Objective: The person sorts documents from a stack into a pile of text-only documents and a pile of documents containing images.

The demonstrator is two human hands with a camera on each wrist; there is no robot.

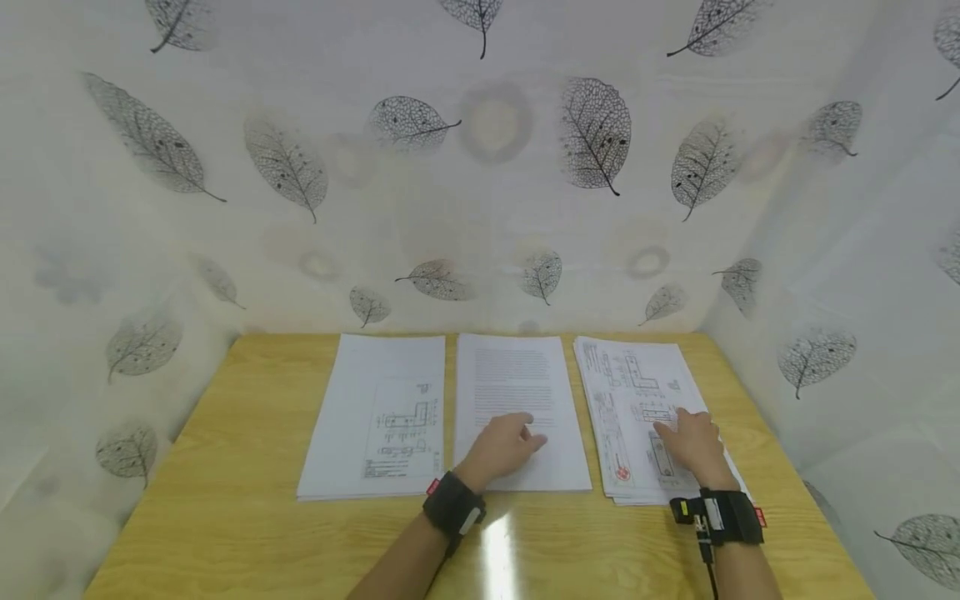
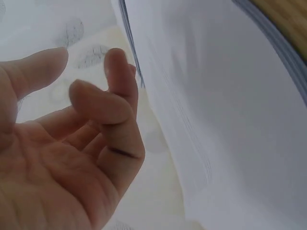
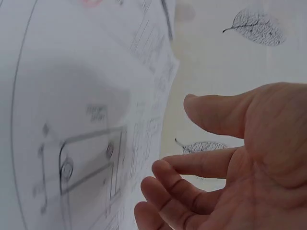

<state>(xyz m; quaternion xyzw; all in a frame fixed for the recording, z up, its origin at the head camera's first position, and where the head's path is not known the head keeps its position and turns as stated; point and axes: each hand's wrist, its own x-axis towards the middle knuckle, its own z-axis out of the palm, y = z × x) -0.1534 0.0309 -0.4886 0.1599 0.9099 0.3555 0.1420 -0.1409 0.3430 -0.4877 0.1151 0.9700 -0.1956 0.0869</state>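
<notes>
My left hand [image 1: 501, 448] is over the middle stack of paper [image 1: 517, 358], whose top sheet carries lines of printed text. In the left wrist view its fingers [image 2: 122, 115] bend loosely, the thumb stands apart, and nothing lies between them. Over the right stack of paper [image 1: 611, 400], printed with technical drawings and a small red mark, is my right hand [image 1: 693, 446]. The right wrist view shows that hand's thumb [image 3: 216, 112] spread from gently bent fingers, with no sheet between them. A third stack of paper [image 1: 375, 375], with a drawing on its lower right, lies on the left.
All three stacks lie side by side on a yellow wood-grain table [image 1: 247, 433]. A pale curtain [image 1: 480, 208] with leaf prints hangs behind the table and along both sides. Dark straps [image 1: 453, 504] circle both wrists, and a cable [image 1: 707, 554] runs from the right one.
</notes>
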